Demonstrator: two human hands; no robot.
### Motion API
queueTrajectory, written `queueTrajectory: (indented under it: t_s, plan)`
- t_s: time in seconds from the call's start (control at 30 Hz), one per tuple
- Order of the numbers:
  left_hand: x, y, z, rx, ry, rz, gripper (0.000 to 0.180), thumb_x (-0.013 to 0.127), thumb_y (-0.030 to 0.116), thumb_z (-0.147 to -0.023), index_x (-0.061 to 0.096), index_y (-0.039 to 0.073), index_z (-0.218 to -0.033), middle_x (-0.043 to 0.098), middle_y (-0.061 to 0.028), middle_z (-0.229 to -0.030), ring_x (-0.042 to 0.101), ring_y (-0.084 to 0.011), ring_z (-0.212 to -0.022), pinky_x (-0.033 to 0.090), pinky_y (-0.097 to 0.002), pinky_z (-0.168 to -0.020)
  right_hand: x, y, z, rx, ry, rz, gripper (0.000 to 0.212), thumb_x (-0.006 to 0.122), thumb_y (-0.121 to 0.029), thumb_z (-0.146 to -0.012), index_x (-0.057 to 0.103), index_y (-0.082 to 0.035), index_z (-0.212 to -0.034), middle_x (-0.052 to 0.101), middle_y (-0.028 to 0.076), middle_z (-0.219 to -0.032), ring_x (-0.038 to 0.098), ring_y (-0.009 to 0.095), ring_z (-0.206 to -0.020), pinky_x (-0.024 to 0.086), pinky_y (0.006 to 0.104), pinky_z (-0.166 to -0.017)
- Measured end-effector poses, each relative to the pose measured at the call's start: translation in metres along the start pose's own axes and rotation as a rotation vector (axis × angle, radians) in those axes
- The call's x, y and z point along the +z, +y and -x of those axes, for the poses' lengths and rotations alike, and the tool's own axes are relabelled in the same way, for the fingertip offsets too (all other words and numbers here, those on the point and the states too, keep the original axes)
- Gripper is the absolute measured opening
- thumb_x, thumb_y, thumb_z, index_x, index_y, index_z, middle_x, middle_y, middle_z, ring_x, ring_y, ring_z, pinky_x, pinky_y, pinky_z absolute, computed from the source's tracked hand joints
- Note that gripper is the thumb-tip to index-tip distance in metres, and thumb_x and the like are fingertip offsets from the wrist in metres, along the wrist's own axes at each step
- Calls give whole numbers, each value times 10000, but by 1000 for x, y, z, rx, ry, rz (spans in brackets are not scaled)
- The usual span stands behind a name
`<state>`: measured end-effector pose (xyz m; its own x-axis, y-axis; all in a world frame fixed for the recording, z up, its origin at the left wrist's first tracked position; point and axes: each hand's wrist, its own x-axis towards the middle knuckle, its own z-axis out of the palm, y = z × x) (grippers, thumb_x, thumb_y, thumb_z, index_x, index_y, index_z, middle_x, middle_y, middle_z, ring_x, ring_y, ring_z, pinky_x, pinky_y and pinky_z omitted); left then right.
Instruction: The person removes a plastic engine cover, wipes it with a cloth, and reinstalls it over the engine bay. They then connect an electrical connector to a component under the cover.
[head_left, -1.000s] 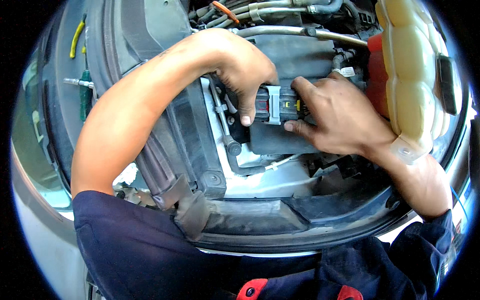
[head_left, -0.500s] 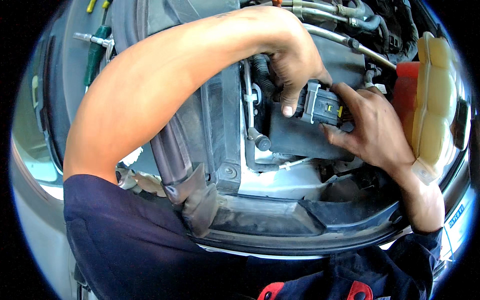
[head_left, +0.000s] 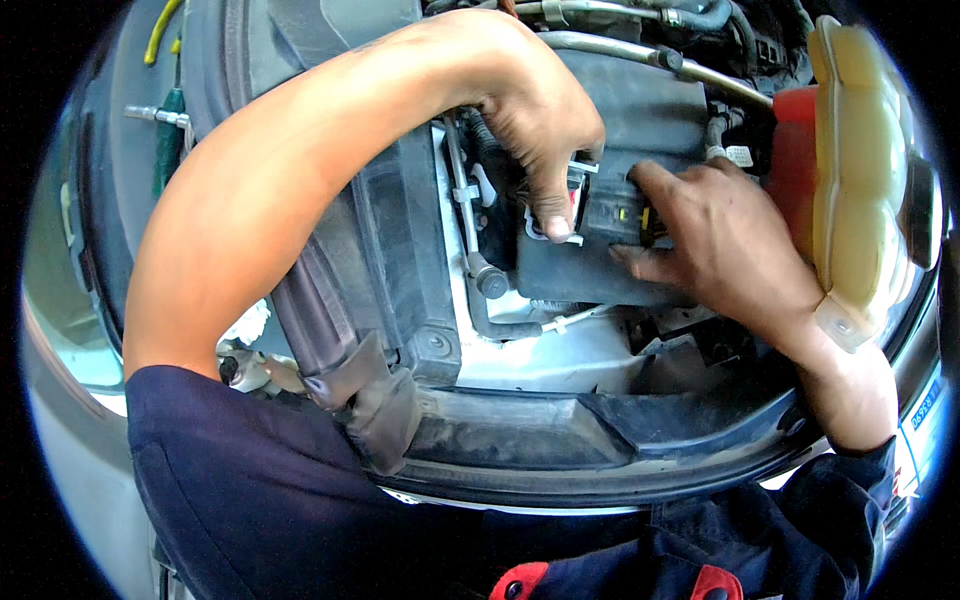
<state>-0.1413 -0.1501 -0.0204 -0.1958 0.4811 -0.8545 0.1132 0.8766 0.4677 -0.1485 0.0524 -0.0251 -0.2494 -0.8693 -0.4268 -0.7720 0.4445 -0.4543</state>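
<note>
— Under the raised hood, at the middle of the engine bay, what do the two hands hold?

— Both are on a black connector block (head_left: 612,205) with a small yellow tab, which sits on top of a dark boxy housing (head_left: 600,265). The left hand (head_left: 535,125) comes down from above, its arm bent across the bay; the thumb presses at the block's left end, by a white and red clip, and the other fingers curl over its top.

— And the right hand?

— The right hand (head_left: 725,235) comes in from the right. Its fingers are closed against the block's right side, and one lower finger lies stretched along the housing's upper edge.

— So both are clamped on it?

— Both grip the same block, one from each end.

— What lies around them?

— A yellowish translucent coolant tank (head_left: 860,170) with red fluid showing stands just right of the right hand. A metal pipe (head_left: 640,50) runs across behind the housing. Far to the left, a green-handled tool (head_left: 168,140) rests near the bay's edge. A black plastic front panel (head_left: 520,430) runs along below the hands.
</note>
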Motion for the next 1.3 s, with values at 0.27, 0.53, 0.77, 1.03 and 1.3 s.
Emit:
queueTrajectory:
  t_s: [0.27, 0.53, 0.77, 1.03, 1.3]
  plan:
    - [12, 4, -10, -69, 32, -22, 779, 899, 406, -540, 628, -30, -1127, 707, -164, -958, 688, -295, -898, 519, -366, -809, -2, 3, -4, -11, -44, -70, 458, 769, -326, -770, 567, 1, -1019, 644, 187, -758, 651, 345, -757, 512, 427, -726]
    - [-45, 1, -1, 228, -370, 178, 512, 769, 326, -773, 644, -16, -1132, 700, -130, -997, 643, -235, -941, 478, -369, -835, 7, 6, -7, -86, 27, -34, 474, 762, -326, -781, 543, -2, -1049, 645, 195, -780, 644, 366, -774, 497, 444, -730]
    - [-51, 0, 9, 219, -373, 213, 468, 727, 324, -839, 639, -10, -1154, 694, -121, -1017, 629, -236, -960, 469, -374, -844, 5, 3, -10, -61, 12, -55, 485, 777, -316, -765, 522, -11, -1044, 643, 198, -776, 644, 377, -784, 490, 445, -726]
    - [-52, 2, 6, 165, -370, 123, 537, 740, 385, -822, 642, -43, -1132, 693, -130, -1030, 630, -252, -967, 468, -376, -848, 13, 3, -13, -129, 79, -3, 458, 740, -343, -778, 502, 1, -964, 639, 208, -705, 654, 397, -724, 518, 467, -645]
    - [-52, 4, -3, 250, -456, 110, 540, 749, 377, -817, 639, -40, -1143, 686, -138, -1061, 617, -270, -1004, 448, -384, -889, 13, -1, -17, -94, -3, 84, 501, 758, -349, -777, 468, -14, -1012, 630, 195, -703, 654, 394, -715, 513, 460, -644]
